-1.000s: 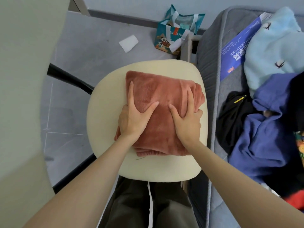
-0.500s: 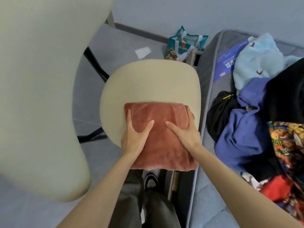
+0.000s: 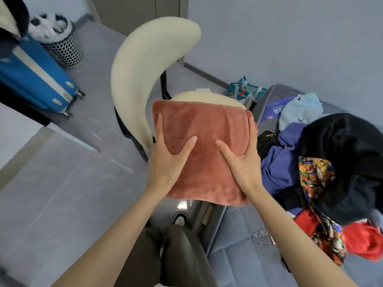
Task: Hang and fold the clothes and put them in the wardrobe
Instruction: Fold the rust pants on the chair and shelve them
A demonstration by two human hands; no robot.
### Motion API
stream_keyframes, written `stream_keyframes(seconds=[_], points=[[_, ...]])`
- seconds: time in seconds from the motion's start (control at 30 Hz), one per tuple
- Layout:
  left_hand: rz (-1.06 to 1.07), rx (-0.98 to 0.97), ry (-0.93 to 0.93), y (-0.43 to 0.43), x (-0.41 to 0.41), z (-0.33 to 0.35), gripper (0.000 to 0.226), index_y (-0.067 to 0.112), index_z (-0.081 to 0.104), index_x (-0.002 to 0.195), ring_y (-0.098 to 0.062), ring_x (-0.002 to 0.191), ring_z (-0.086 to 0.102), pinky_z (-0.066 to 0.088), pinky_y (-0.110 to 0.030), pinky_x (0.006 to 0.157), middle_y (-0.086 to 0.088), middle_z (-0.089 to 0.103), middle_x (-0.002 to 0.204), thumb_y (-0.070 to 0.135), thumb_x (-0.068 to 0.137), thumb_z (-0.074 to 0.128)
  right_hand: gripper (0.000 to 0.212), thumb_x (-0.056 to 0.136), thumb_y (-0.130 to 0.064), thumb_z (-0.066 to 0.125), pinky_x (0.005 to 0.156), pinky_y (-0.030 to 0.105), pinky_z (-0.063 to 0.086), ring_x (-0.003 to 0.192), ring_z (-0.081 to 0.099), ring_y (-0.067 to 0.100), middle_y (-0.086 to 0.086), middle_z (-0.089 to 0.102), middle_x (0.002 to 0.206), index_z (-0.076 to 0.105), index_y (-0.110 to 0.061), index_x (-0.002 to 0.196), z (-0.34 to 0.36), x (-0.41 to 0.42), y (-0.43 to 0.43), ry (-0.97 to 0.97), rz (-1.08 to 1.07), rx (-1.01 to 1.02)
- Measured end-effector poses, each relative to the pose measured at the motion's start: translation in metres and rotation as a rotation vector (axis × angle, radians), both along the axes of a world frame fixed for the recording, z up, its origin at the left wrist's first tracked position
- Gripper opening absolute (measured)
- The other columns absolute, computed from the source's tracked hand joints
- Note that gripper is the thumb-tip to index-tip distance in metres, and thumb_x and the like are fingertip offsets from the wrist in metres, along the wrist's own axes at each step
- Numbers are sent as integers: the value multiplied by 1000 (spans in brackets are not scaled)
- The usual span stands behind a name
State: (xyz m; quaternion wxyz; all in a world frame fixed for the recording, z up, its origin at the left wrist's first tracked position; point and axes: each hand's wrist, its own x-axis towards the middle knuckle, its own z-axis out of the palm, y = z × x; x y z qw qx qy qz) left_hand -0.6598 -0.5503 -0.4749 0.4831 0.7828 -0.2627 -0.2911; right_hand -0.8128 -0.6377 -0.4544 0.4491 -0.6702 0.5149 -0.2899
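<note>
Centre: folded fleece [image 3: 203, 146] held between left hand [image 3: 167, 160] at its left edge and right hand [image 3: 242, 162] at its right edge, in front of chair seat [image 3: 199, 97]. Chair backrest [image 3: 141, 69] left of and behind it. Far left on floor: suitcase [image 3: 35, 79], mesh bin [image 3: 64, 48] behind it. Shopping bag [image 3: 242, 92] on floor behind seat, beside mattress [image 3: 238, 255]. On mattress, right: clothes pile [image 3: 331, 152], booklet [image 3: 273, 110] behind it.

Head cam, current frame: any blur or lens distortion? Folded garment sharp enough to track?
Head view: the folded red garment and the left hand and right hand gripping it are reasonably sharp; chair backrest, blue suitcase and laundry basket at the frame's upper left look smeared; wide-angle bending stretches the frame edges; light is soft, no hard shadows.
</note>
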Motion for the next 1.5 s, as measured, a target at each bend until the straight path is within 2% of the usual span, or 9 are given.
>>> stream_keyframes(seconds=[0.13, 0.23, 0.33, 0.47, 0.7, 0.83, 1.07, 1.4, 1.5], points=[[88, -75, -76, 31, 19, 64, 93, 70, -2, 134, -3, 120, 50, 37, -23, 89, 25, 38, 145, 85, 62, 56, 95, 70, -67, 70, 98, 16, 33, 124, 39, -14, -46, 28, 136, 10, -58, 143, 60, 24, 15, -41, 84, -96], [160, -133, -102, 58, 45, 108, 94, 70, -2, 133, 2, 120, 47, 34, -24, 94, 43, 34, 136, 83, 63, 58, 95, 71, -68, 69, 86, -2, 30, 110, 34, -31, -52, 27, 127, 11, -55, 144, 100, 56, 30, -92, 164, -165], [220, -198, -138, 94, 79, 147, 95, 66, -1, 136, 14, 114, 41, 30, -18, 90, 57, 25, 123, 82, 64, 58, 94, 71, -67, 70, 100, 14, 33, 122, 36, -21, -44, 27, 139, 10, -57, 144, 138, 102, 53, -158, 283, -172], [333, -242, -198, 160, 130, 196, 95, 64, -3, 137, -1, 125, 45, 36, -29, 101, 29, 35, 143, 80, 66, 58, 94, 73, -65, 71, 109, 42, 37, 132, 38, -2, -28, 31, 147, 10, -58, 143, 184, 173, 102, -244, 443, -189], [535, -279, -372, 306, 206, 275, 94, 58, -4, 141, -9, 127, 47, 35, -34, 107, 19, 37, 145, 76, 72, 57, 91, 74, -66, 68, 111, 41, 35, 132, 36, -5, -55, 23, 126, 10, -57, 143, 257, 289, 221, -374, 698, -275], [643, -235, -451, 390, 245, 320, 93, 62, -8, 138, -14, 127, 48, 36, -35, 105, 16, 40, 145, 80, 71, 53, 91, 75, -65, 67, 112, 43, 35, 135, 36, 2, -30, 31, 144, 12, -50, 146, 297, 349, 293, -456, 827, -285], [756, -222, -555, 499, 310, 402, 94, 61, -14, 137, -10, 106, 51, 39, -31, 87, 16, 43, 136, 85, 71, 47, 90, 73, -68, 66, 106, 43, 42, 125, 46, 6, -18, 39, 136, 12, -53, 144, 376, 446, 388, -549, 1049, -232], [847, -251, -628, 560, 442, 492, 101, 56, -10, 141, -12, 119, 51, 38, -45, 107, 37, 41, 106, 87, 66, 50, 89, 77, -65, 64, 98, 29, 38, 117, 47, 6, -14, 42, 142, 14, -45, 147, 474, 603, 441, -624, 1177, -323], [843, -272, -623, 565, 492, 513, 106, 53, -10, 142, -14, 122, 50, 38, -45, 108, 28, 42, 117, 88, 63, 52, 92, 77, -65, 64, 97, 30, 37, 121, 47, 12, -10, 41, 143, 12, -41, 149, 496, 657, 442, -624, 1209, -324]])
